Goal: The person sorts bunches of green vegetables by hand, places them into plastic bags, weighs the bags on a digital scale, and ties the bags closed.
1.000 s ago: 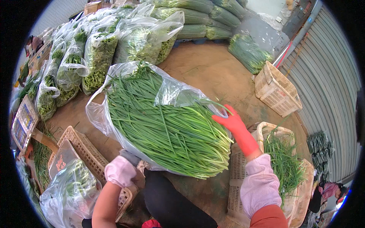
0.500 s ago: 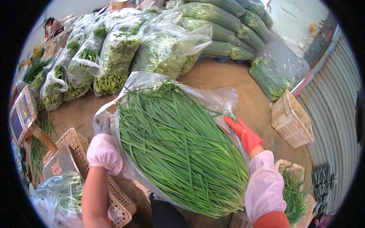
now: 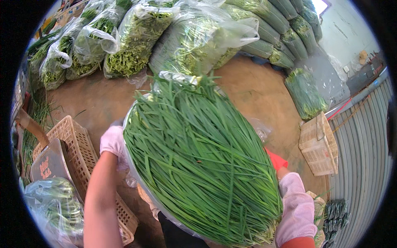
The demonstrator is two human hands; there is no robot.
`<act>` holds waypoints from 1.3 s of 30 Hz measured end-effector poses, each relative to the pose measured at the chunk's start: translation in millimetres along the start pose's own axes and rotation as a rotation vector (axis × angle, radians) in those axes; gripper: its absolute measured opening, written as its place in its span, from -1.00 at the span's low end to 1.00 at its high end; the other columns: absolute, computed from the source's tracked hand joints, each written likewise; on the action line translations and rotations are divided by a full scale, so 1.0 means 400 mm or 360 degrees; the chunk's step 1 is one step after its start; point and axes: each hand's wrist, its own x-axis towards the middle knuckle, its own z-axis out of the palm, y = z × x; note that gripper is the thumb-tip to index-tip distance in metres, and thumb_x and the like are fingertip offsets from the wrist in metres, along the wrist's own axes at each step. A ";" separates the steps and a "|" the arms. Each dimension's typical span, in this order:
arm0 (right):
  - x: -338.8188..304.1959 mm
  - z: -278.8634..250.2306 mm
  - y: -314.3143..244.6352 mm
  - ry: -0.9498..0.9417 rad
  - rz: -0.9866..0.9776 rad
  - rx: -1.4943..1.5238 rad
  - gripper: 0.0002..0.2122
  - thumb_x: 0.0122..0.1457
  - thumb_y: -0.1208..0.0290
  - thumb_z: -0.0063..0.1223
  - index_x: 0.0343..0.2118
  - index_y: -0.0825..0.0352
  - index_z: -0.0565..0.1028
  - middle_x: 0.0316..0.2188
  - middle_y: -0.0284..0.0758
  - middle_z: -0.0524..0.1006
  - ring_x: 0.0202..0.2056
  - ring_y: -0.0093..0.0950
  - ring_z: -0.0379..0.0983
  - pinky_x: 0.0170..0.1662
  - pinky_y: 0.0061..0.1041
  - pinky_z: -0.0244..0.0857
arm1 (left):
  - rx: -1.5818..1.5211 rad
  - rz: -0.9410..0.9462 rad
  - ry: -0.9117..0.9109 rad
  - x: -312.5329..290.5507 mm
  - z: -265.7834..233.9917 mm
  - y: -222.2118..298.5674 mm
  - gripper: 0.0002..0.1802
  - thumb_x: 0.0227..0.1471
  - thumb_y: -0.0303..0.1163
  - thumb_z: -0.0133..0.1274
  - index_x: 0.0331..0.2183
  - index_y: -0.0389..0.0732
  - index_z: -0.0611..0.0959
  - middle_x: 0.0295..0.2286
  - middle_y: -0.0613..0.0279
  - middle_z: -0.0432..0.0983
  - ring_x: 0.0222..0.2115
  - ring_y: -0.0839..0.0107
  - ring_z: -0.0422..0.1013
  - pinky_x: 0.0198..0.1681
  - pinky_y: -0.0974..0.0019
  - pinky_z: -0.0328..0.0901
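A big bundle of long green garlic chives fills the middle of the view, lying in a clear plastic bag whose pale edge runs along its left side. My left hand, grey-gloved with a pink checked cuff, grips the bag's left side; its fingers are mostly hidden behind the edge. At the right side my right hand, in a red glove, holds the bag, its fingers tucked out of sight behind the chives. The pale stem ends point to the lower right.
Several clear bags of greens stand along the far side, with long stuffed bags stacked behind. Lower left are a plastic crate, a scale and bagged greens. A pale crate stands by the corrugated wall.
The chives now cover more of the bag, and its loose plastic at the upper right has gone from sight. My right hand has slipped lower, behind the bundle. The view has tilted down.
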 end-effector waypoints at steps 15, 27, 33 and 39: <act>0.009 -0.023 0.010 0.0004 -0.0016 -0.0290 -0.60 0.09 0.14 0.06 -0.10 0.33 0.43 -0.24 -0.29 0.51 -0.19 -0.51 0.40 -0.13 -0.49 0.28 | 0.1066 -0.0055 -0.0031 0.084 -0.044 0.239 -0.40 -0.04 0.09 -0.13 -0.23 -0.25 0.59 -0.19 -0.10 0.47 -0.19 0.05 0.42 -0.15 0.19 0.26; 0.092 -0.011 -0.028 0.0144 0.0047 0.0951 -0.61 0.10 0.15 0.05 -0.11 0.33 0.43 -0.24 -0.30 0.50 -0.15 -0.53 0.39 -0.11 -0.51 0.27 | 0.1050 0.0466 -0.0229 0.148 -0.065 0.195 -0.46 -0.01 0.05 -0.13 -0.21 -0.20 0.58 -0.27 0.01 0.52 -0.25 0.14 0.44 -0.18 0.18 0.28; 0.074 0.002 0.068 -0.0099 -0.0103 -0.0262 -0.64 0.12 0.20 0.00 -0.08 0.31 0.40 -0.15 -0.30 0.46 -0.09 -0.50 0.35 -0.04 -0.48 0.23 | 0.1278 0.0438 -0.0164 0.158 -0.058 0.240 -0.45 0.01 0.06 -0.17 -0.19 -0.18 0.57 -0.26 0.05 0.52 -0.27 0.16 0.43 -0.16 0.18 0.27; 0.077 -0.010 0.109 -0.0198 -0.0180 -0.0728 -0.66 0.15 0.26 -0.05 -0.04 0.30 0.38 -0.06 -0.29 0.43 -0.02 -0.47 0.32 0.04 -0.46 0.19 | 0.1296 0.0266 -0.0049 0.112 -0.067 0.229 -0.44 0.03 0.07 -0.21 -0.17 -0.17 0.55 -0.26 0.09 0.52 -0.29 0.18 0.42 -0.14 0.17 0.26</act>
